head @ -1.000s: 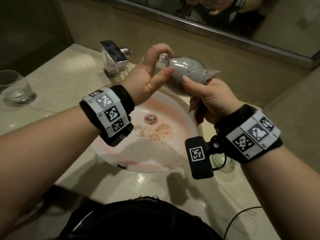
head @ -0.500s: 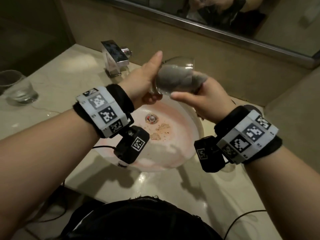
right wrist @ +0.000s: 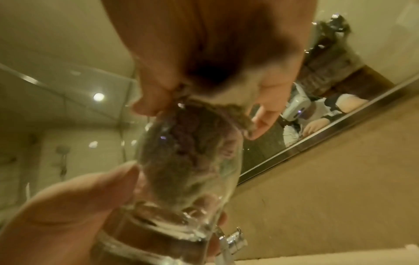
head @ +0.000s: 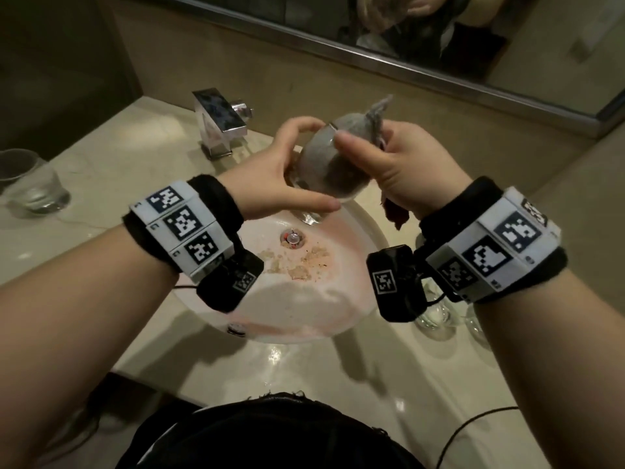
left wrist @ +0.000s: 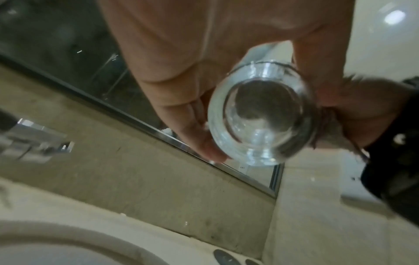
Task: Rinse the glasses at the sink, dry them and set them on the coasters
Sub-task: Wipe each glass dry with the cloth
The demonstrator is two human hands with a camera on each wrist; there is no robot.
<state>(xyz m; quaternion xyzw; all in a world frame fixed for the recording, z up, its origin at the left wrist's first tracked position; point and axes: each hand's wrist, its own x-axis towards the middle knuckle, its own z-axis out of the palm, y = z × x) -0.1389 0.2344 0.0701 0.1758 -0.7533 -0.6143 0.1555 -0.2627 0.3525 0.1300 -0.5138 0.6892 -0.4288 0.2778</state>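
Above the basin (head: 341, 319) I hold a clear glass (head: 324, 170) tilted, its thick base toward me and its mouth toward the mirror. My left hand (head: 287, 170) grips it by the base and lower wall (left wrist: 260, 122). A grey cloth (head: 373, 113) is stuffed inside the glass (right wrist: 188, 170), a corner sticking out of the mouth. My right hand (head: 402, 164) pinches that cloth at the rim, thumb on the outside of the glass. A second glass (head: 32, 181) stands on the counter at far left. Another glass (head: 436, 316) shows under my right wrist.
A chrome faucet (head: 220, 121) stands behind the basin at the left. Crumbs lie near the drain (head: 292, 239). A mirror with a metal frame (head: 372, 59) runs along the back wall. A black cable (head: 473, 424) lies on the counter at the lower right.
The glass has been turned in my hands: its base now points toward me and the cloth corner sticks up from the mouth. Both hands shifted grip around it above the basin.
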